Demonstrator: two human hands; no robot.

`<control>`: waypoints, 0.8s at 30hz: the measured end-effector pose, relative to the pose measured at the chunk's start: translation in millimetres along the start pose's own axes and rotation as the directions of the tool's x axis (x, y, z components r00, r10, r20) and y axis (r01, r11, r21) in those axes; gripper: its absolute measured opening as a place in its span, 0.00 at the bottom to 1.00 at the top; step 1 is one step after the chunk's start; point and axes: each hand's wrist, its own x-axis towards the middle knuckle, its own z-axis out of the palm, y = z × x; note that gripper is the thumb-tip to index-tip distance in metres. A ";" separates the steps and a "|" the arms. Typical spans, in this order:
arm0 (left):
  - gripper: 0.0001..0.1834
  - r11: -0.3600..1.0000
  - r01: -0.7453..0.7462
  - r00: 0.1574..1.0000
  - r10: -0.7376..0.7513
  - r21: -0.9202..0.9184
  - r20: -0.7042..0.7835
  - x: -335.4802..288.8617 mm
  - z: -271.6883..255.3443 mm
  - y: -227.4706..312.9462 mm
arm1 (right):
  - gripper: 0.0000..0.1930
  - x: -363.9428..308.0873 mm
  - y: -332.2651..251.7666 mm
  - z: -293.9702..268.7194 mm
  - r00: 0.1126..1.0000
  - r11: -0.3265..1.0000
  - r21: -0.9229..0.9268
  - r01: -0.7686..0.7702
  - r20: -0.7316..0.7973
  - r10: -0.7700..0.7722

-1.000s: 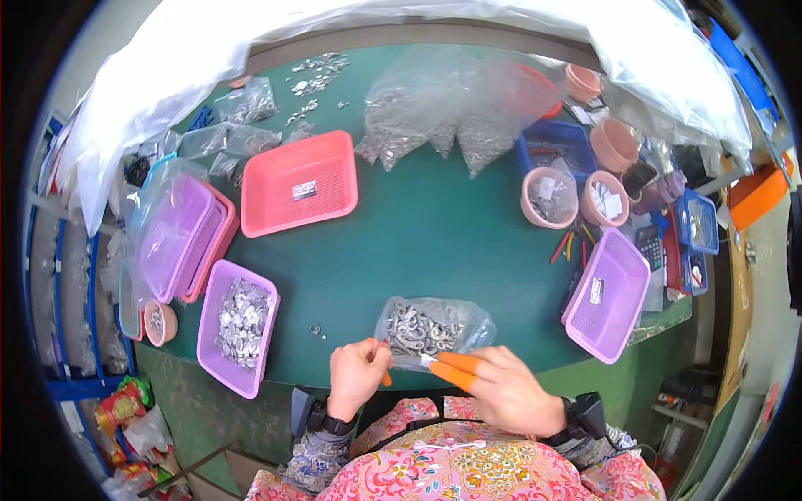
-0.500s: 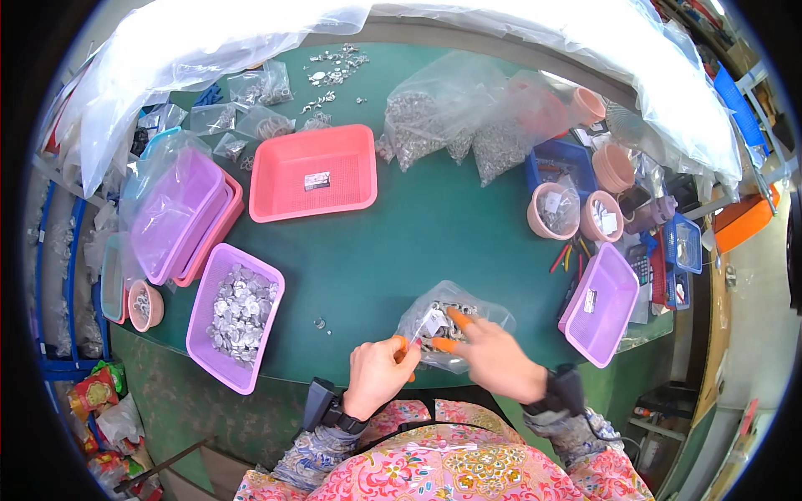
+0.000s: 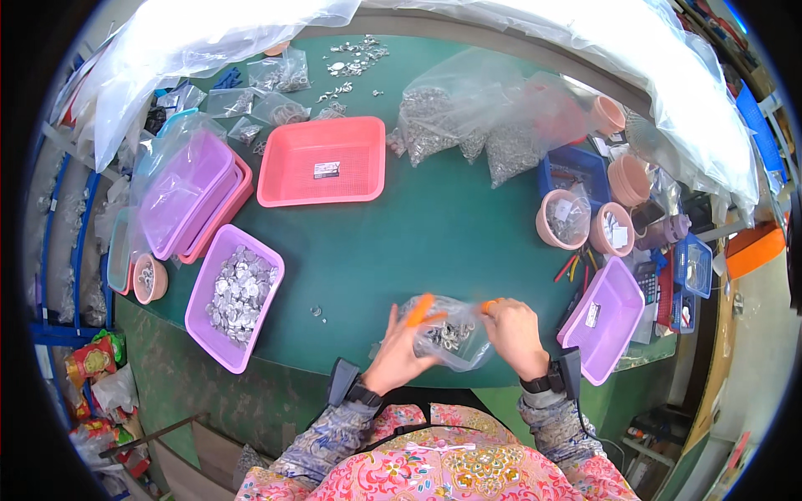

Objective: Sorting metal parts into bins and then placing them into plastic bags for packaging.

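Observation:
A clear plastic bag (image 3: 476,355) with small metal parts (image 3: 449,336) in it lies near the table's front edge, its mouth spread. My left hand (image 3: 403,351) is at the bag's left side, fingers stretched and apart, orange covers on some fingertips. On the other side my right hand (image 3: 515,336) is closed, its orange-covered fingertips pinching the bag's right edge; they are a little blurred. To the left, a purple basket (image 3: 197,313) holds many flat silver metal pieces (image 3: 242,292). A small ring-like piece (image 3: 316,311) lies between that basket and my left hand.
A pink basket (image 3: 322,190) stands farther back, beside stacked purple baskets (image 3: 185,196). Large bags of metal parts (image 3: 511,154) lie at the back. Another purple basket (image 3: 614,326), pliers (image 3: 575,265), pink pots (image 3: 561,238) and a blue bin (image 3: 576,196) are at the right.
The white slip seen over the parts no longer shows there. My left hand has gone from a pinch to stretched fingers; my right hand has moved from over the parts to the bag's right edge.

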 end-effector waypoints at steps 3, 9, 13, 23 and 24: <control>0.21 0.991 -0.066 0.995 0.056 -0.118 -0.087 -15.5 5.8 -41.3 | 0.26 -6.3 15.4 -6.6 0.993 0.990 0.139 0.019 -0.118 -0.002; 0.34 0.965 0.166 0.872 -0.241 -0.205 -0.426 -48.1 -6.0 -1.5 | 0.54 -22.6 33.8 -30.7 0.985 0.687 0.717 0.119 0.001 -0.173; 0.41 0.996 0.094 0.941 -0.087 0.007 -0.328 -36.0 12.1 -12.8 | 0.56 -8.4 28.3 0.4 0.948 0.846 0.429 0.317 -0.171 -0.269; 0.09 0.987 0.076 0.914 -0.127 -0.144 -0.385 -48.9 43.9 -19.5 | 0.11 7.1 -4.3 65.9 0.999 0.607 0.795 0.023 0.007 -0.048; 0.08 0.982 0.035 0.894 -0.112 -0.183 -0.433 -56.8 44.1 -18.9 | 0.13 2.0 -17.4 63.2 0.999 0.573 0.819 0.033 -0.021 -0.028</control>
